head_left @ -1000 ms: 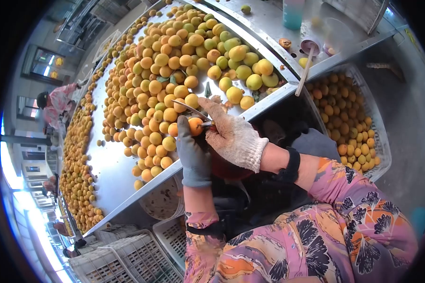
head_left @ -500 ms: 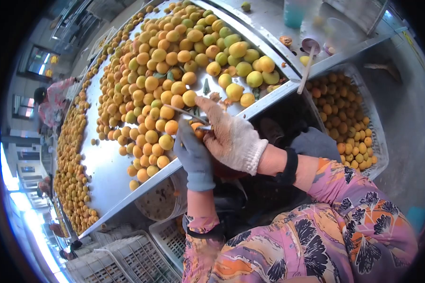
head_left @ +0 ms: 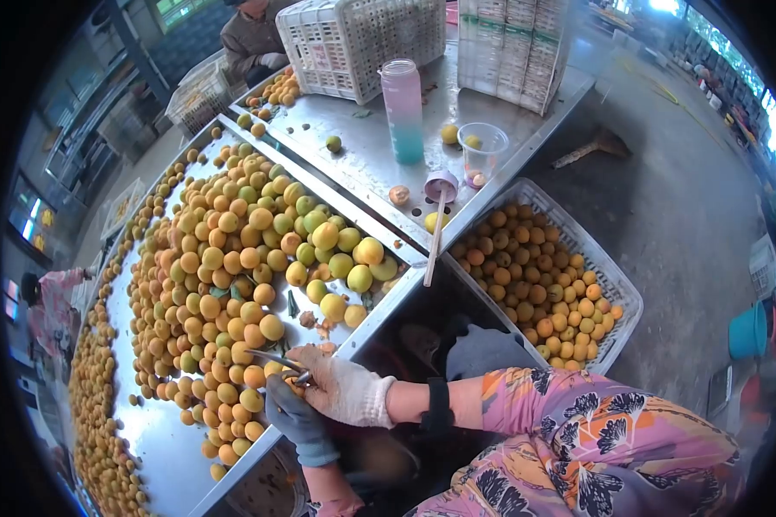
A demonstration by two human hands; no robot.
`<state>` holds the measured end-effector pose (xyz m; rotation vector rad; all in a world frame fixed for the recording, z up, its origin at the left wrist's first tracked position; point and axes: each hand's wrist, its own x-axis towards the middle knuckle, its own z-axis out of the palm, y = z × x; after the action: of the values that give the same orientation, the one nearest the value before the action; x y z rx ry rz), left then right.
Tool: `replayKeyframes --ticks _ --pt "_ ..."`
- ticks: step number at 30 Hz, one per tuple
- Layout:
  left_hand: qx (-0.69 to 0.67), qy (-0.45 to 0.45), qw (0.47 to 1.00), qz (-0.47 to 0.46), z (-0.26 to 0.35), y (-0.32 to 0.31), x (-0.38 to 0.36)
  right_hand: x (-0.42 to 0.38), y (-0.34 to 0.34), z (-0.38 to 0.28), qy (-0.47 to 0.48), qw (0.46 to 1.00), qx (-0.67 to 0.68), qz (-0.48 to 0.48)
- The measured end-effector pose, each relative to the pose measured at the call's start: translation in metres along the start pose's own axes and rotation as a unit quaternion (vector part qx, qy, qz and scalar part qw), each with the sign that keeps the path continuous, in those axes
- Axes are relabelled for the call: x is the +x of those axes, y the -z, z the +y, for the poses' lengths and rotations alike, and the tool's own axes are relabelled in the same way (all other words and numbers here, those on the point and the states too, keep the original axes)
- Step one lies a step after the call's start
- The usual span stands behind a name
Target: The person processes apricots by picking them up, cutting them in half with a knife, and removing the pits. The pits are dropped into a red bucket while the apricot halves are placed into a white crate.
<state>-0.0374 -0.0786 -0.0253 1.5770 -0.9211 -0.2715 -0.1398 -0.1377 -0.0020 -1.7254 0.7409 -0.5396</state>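
Observation:
My right hand (head_left: 341, 383), in a white glove stained orange, is closed around a thin metal tool with a pointed blade (head_left: 272, 357). The blade points left over the apricots; its handle is mostly hidden in the glove. Just below, my left hand (head_left: 297, 420) in a grey glove is closed on an apricot (head_left: 297, 386), which shows only in part between the two hands. Both hands are at the near edge of a metal sorting table (head_left: 310, 345). Beside them spreads a large heap of apricots (head_left: 224, 258), yellow, orange and some greenish. Torn fruit scraps (head_left: 323, 328) lie near my right fingers.
A crate of apricots (head_left: 634, 303) stands right of the table. On the adjoining table are a pink-and-teal bottle (head_left: 403, 112), a clear cup (head_left: 483, 151), a purple cup with a stick (head_left: 441, 185) and white crates (head_left: 366, 47). Other people (head_left: 254, 39) are farther back.
The view has swung right and up, bringing the bottle, crates and a person at the back into sight. My hands stay together around the apricot and the pointed tool.

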Motion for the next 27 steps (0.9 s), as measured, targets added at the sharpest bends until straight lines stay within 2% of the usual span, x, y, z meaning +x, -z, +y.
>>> replayKeyframes --ticks 1,2,4,5,6,7,8,9,10,11,12,13,14,15,16,18,19,20,22,23,24,25,26,27 --pt "0.029 -0.055 0.998 0.005 -0.005 -0.002 -0.001 -0.001 0.005 -0.004 -0.004 0.998 0.056 -0.020" --pt "0.031 -0.052 0.998 0.008 -0.006 0.000 -0.001 0.001 0.000 0.004 -0.004 0.998 0.057 -0.024" --pt "0.037 -0.047 0.998 -0.037 0.000 0.004 0.005 0.007 -0.014 0.029 0.173 0.981 0.086 0.027" --pt "0.073 -0.061 0.991 -0.094 0.008 0.010 0.010 -0.012 0.040 -0.053 -0.188 0.938 0.264 -0.122" --pt "-0.078 0.019 0.994 -0.069 0.000 0.007 0.007 -0.009 0.030 -0.042 -0.191 0.922 0.316 -0.120" --pt "-0.029 0.007 0.996 -0.080 0.002 0.013 0.008 -0.005 0.029 -0.037 -0.208 0.912 0.315 -0.163" --pt "-0.101 0.093 0.988 -0.067 -0.012 0.013 0.006 -0.005 0.027 -0.033 -0.229 0.906 0.305 -0.182" --pt "0.098 -0.084 0.990 -0.049 -0.009 0.013 0.008 -0.011 0.034 -0.050 -0.209 0.896 0.330 -0.210" --pt "-0.191 0.162 0.967 0.037 0.012 0.005 0.009 -0.016 0.025 -0.047 -0.219 0.916 0.273 -0.195" --pt "-0.297 0.200 0.934 -0.021 0.008 0.017 0.014 -0.019 0.017 -0.041 -0.206 0.921 0.270 -0.191" --pt "-0.327 0.254 0.910 0.003 0.025 0.018 0.016 -0.020 0.011 -0.035 -0.190 0.928 0.266 -0.181" --pt "-0.298 0.255 0.918 0.067 0.032 0.010 0.021 -0.021 0.009 -0.034 -0.187 0.925 0.270 -0.190" --pt "-0.271 0.254 0.919 0.129 0.035 0.006 0.024 -0.021 0.009 -0.032 -0.165 0.946 0.221 -0.168" --pt "-0.236 0.194 0.952 0.023 0.027 0.016 0.024 -0.021 0.008 -0.032 -0.143 0.964 0.170 -0.145" --pt "-0.235 0.194 0.952 0.026 0.021 0.018 0.023 -0.018 0.004 -0.027 -0.143 0.964 0.170 -0.148" --pt "-0.239 0.203 0.948 0.052 0.018 0.016 0.020 -0.014 -0.003 -0.016 -0.058 0.971 0.223 -0.071" --pt "-0.275 0.248 0.925 0.082 0.026 0.012 0.022 -0.016 -0.002 -0.015 -0.027 0.979 0.194 -0.055" --pt "-0.273 0.249 0.926 0.080 0.025 0.014 0.022 -0.016 -0.001 -0.016 -0.028 0.979 0.196 -0.054" --pt "-0.267 0.257 0.927 0.064 0.019 0.019 0.022 -0.017 0.001 -0.022 -0.001 1.000 -0.015 -0.018" --pt "-0.266 0.258 0.927 0.062 0.003 0.021 0.021 -0.017 0.003 -0.025 -0.003 1.000 -0.013 -0.016" --pt "-0.040 0.070 0.994 0.072 -0.022 0.021 0.017 -0.017 0.003 -0.027 -0.016 0.999 -0.041 -0.030" --pt "0.188 -0.126 0.971 0.077 -0.029 0.020 0.016 -0.017 0.003 -0.029 -0.028 0.996 -0.069 -0.045" --pt "0.188 -0.126 0.971 0.076 -0.034 0.021 0.015 -0.017 0.000 -0.025 -0.029 0.996 -0.069 -0.044" --pt "0.133 -0.046 0.989 0.051 -0.033 0.021 0.014 -0.015 -0.004 -0.020 -0.003 0.996 -0.086 -0.031"
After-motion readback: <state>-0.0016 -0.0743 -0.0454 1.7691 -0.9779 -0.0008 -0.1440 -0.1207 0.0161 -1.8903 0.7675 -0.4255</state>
